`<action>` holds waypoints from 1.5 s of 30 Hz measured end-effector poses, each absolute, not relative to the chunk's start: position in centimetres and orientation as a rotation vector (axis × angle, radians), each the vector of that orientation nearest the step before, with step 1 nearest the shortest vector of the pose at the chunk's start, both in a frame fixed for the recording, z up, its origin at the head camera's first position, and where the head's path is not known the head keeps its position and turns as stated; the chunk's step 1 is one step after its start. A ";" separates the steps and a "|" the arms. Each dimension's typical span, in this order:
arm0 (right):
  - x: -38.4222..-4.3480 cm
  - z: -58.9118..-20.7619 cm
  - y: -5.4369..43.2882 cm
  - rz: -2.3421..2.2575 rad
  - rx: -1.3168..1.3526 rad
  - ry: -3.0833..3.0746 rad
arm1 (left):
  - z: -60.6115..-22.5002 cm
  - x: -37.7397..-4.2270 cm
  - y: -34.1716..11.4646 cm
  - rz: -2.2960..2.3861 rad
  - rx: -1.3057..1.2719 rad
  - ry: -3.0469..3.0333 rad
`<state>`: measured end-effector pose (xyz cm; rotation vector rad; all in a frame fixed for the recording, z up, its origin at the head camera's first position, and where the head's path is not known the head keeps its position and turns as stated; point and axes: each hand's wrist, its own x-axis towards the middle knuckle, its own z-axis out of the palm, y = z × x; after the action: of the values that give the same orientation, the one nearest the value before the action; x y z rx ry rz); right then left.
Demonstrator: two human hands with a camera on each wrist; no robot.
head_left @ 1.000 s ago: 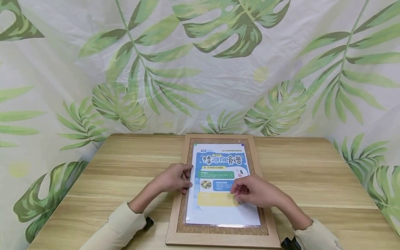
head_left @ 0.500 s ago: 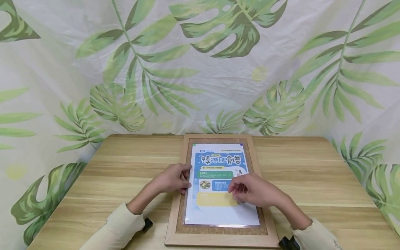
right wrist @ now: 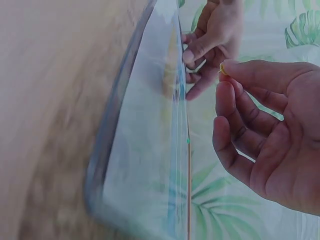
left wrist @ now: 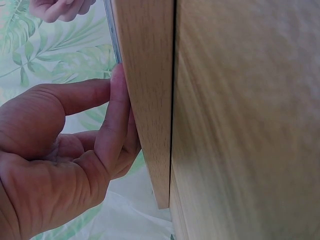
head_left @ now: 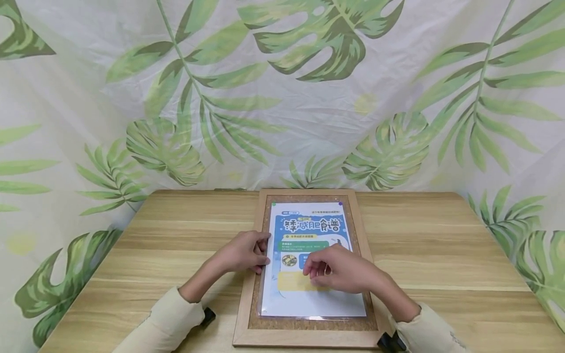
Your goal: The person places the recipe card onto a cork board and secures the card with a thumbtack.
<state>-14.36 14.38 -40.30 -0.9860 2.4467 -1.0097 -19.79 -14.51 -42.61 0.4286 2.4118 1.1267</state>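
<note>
A printed sheet in a clear sleeve lies on a wood-framed cork board. It has a green pin at its upper left corner and a purple pin at its upper right. My left hand rests its fingertips on the sheet's left edge, beside the frame. Over the sheet's lower middle, my right hand is raised a little. In the right wrist view, its thumb and forefinger pinch a small yellow thumbtack, mostly covered by the fingertips.
The board lies on a wood-grain table, reaching close to its back edge. A leaf-print curtain hangs behind and around the table. Dark wrist-camera mounts show at both sleeves.
My right hand has shifted left across the sheet, covering more of its blue box. The left hand stays at the sheet's left edge. The head view has moved slightly.
</note>
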 end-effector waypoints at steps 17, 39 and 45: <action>-14.4 -40.8 9.7 -1.020 -1.113 2.385 | -42.7 -20.3 -14.6 1.137 0.467 2.394; -13.4 -43.0 6.1 -1.013 -1.032 2.377 | -43.1 -20.1 -14.7 1.141 0.474 2.394; -13.0 -43.1 5.6 -1.019 -1.047 2.372 | -42.9 -20.2 -14.8 1.134 0.484 2.398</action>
<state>-12.95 5.57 -43.08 -1.0471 2.3724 -1.0193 -20.19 -14.84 -42.91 0.4838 2.3977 1.1345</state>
